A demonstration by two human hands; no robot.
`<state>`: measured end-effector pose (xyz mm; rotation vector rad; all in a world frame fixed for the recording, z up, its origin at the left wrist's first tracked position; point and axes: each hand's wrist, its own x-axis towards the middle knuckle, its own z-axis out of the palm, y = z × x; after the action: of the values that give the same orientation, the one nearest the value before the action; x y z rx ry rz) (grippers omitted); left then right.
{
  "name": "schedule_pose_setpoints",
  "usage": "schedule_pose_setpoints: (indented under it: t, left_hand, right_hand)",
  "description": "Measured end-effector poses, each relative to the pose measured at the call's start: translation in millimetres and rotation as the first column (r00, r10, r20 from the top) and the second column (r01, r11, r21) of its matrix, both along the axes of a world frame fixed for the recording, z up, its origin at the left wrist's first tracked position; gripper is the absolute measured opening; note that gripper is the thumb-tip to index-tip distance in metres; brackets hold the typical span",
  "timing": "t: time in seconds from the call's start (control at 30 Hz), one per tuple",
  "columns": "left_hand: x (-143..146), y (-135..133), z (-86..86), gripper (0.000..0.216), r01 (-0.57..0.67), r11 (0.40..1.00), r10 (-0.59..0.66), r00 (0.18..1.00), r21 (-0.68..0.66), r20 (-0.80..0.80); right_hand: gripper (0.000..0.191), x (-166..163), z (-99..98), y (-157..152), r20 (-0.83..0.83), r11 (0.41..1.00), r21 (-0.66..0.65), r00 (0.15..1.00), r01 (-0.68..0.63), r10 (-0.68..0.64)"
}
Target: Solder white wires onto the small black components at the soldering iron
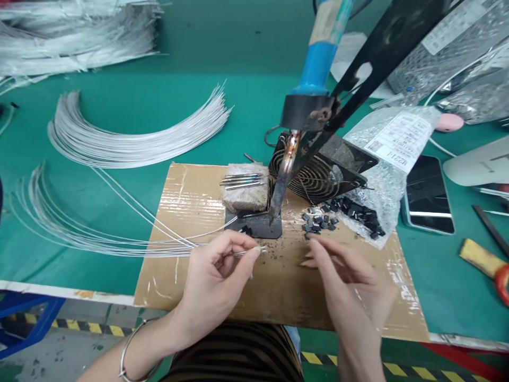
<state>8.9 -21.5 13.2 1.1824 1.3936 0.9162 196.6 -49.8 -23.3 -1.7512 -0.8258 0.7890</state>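
My left hand (pixel 220 273) is closed over the cardboard, thumb and forefinger pinching thin white wires (pixel 170 252). Their ends poke out past the fingertips, while their long tails curve away to the left. To the right, my right hand (pixel 344 278) has its thumb and forefinger together at the near edge of a pile of small black plastic pieces (pixel 318 220). One such piece shows at those fingertips, partly covered. Between and beyond the hands, a blue-handled soldering iron (pixel 285 175) points down from a black stand at a dark pad (pixel 260 227).
A wrapped block (pixel 245 199) carrying several metal rods stands behind the pad. Next to it is a black fan (pixel 318 172). A large white wire bundle (pixel 143 140) lies back left. Bubble wrap (pixel 392 159), a phone (pixel 428 196) and a yellow-handled tool (pixel 481 257) are at right.
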Motion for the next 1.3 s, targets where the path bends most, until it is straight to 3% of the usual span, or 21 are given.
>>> schedule_pose_setpoints:
  t: [0.07, 0.13, 0.27, 0.4, 0.47, 0.53, 0.63, 0.73, 1.0, 1.3]
  left_hand:
    - [0, 1, 0.2, 0.009, 0.005, 1.0, -0.005, 1.0, 0.004, 0.0]
    - [0, 1, -0.1, 0.01, 0.007, 1.0, -0.007, 1.0, 0.023, -0.018]
    - [-1, 1, -0.5, 0.011, 0.019, 0.998, -0.016, 0.998, 0.053, -0.057]
    - [-3, 0, -0.7, 0.013, 0.047, 0.996, -0.039, 0.995, 0.078, -0.096]
    - [-3, 0, -1.7, 0.012, 0.048, 0.995, -0.039, 0.994, 0.089, -0.1]
    - [-3, 1, -3.7, 0.013, 0.053, 0.993, -0.042, 0.994, 0.103, -0.098]
    - [-4, 2, -6.7, 0.013, 0.057, 0.99, -0.047, 0.995, 0.129, -0.086]
    - [-4, 4, -5.5, 0.014, 0.05, 0.99, -0.039, 0.996, 0.133, -0.083]
    - [-7, 4, 2.5, 0.015, 0.047, 0.997, -0.041, 0.993, 0.057, -0.108]
    - [-2, 11, 16.5, 0.014, 0.08, 0.997, -0.08, 0.996, 0.0, 0.025]
  right_hand:
    - [0.019, 18, -4.6, 5, 0.263, 0.998, -0.046, 0.965, 0.036, -0.023]
    - [0.023, 28, -8.9, 11, 0.406, 0.994, -0.105, 0.912, -0.011, 0.053]
    - [0.024, 30, -12.3, 18, 0.515, 0.989, -0.107, 0.846, -0.099, 0.141]
    - [0.023, 28, -11.5, 17, 0.625, 0.992, -0.083, 0.77, -0.097, 0.128]
    - [0.023, 27, -11.2, 15, 0.623, 0.995, -0.066, 0.775, -0.079, 0.103]
    - [0.021, 25, -10.0, 13, 0.526, 0.999, -0.022, 0.849, -0.047, 0.051]
    - [0.016, 16, -3.9, 11, 0.244, 0.997, 0.076, 0.969, 0.03, -0.048]
    - [0.01, 4, 6.6, 10, 0.037, 0.987, 0.142, 0.997, 0.069, -0.075]
    - [0.01, -23, 20.0, 9, -0.284, 0.977, 0.16, 0.941, -0.142, 0.183]
    - [0.002, -40, 24.7, 12, -0.41, 0.97, 0.133, 0.879, -0.206, 0.243]
